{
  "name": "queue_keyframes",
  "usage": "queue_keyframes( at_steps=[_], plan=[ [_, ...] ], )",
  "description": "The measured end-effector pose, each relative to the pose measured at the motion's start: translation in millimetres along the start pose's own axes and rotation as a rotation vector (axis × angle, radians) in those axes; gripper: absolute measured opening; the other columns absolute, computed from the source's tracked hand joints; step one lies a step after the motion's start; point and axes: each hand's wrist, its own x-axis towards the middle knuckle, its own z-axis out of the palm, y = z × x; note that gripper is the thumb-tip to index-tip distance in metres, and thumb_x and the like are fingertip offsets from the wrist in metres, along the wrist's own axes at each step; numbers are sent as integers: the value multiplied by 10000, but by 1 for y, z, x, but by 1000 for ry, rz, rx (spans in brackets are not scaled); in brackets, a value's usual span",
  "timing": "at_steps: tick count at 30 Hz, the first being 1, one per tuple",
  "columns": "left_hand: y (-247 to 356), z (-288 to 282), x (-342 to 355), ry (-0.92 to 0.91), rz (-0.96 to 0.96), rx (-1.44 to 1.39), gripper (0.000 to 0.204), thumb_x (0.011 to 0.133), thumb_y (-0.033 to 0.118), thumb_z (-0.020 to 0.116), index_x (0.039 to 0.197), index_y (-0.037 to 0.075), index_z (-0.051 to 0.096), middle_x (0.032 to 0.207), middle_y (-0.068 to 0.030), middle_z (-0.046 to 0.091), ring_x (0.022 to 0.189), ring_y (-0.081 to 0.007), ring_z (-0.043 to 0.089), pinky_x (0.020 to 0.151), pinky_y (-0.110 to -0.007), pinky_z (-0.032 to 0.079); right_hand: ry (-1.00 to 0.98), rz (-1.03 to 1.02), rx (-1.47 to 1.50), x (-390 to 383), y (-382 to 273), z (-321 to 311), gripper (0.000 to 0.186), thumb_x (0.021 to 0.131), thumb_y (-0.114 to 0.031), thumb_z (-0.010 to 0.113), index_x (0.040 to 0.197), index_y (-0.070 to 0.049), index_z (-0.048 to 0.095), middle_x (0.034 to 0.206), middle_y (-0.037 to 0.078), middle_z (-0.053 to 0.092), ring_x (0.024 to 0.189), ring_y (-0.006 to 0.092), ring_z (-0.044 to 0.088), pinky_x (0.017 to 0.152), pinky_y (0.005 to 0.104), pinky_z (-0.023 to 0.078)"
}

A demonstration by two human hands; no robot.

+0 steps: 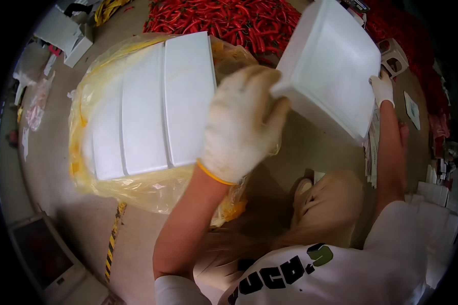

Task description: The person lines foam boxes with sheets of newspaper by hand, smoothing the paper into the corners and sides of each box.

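Note:
A white foam box (341, 66) is held up in front of me, tilted, its hollow inside turned partly toward me. My left hand (241, 122), in a white knit glove with a yellow cuff, is closed at the box's left corner, thumb and fingers on either side; it is slightly blurred. Gripping the box's right edge is my right hand (382, 90), also gloved, with some fingers hidden behind the wall. Left of my left hand, several white foam boxes (143, 112) stand nested together in a translucent yellow plastic bag (152, 195).
A broad heap of red chili peppers (224, 23) covers the floor ahead, with more at far right. A white plastic stool (393, 57) stands beyond my right hand. Yellow-black tape (114, 239) marks the floor. A scale-like machine (46, 249) is at lower left; a white carton (68, 33) lies upper left.

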Motion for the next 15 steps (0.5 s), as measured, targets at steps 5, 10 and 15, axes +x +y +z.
queue_keyframes(
  at_steps=[5, 10, 15],
  plan=[
    [-99, -89, -27, 169, -324, 460, 334, 982, 140, 706, 1290, 10, 705, 1304, -195, 711, 1210, -376, 685, 1060, -434, 543, -32, 617, -55, -3, 184, 22, 602, 879, -245, 716, 1360, 108, 633, 1344, 263, 684, 1163, 354, 688, 1015, 420, 533],
    [-149, -82, -101, 24, -589, 718, 492, 995, 341, 712, 1411, 81, 670, 1492, -197, 613, 1398, -387, 551, 1177, -458, 453, -18, 726, -134, -14, 235, 16, 663, 873, -230, 717, 1480, 6, 598, 1509, 232, 610, 1283, 385, 646, 1120, 432, 497],
    [-135, -64, -102, -210, -647, 957, 615, 1008, 525, 636, 1491, 145, 614, 1596, -212, 521, 1512, -417, 417, 1261, -496, 339, 71, -126, -297, -52, 63, 81, 685, 961, -327, 729, 1492, 61, 536, 1450, 275, 643, 1324, 419, 640, 1132, 453, 495]
  ],
)
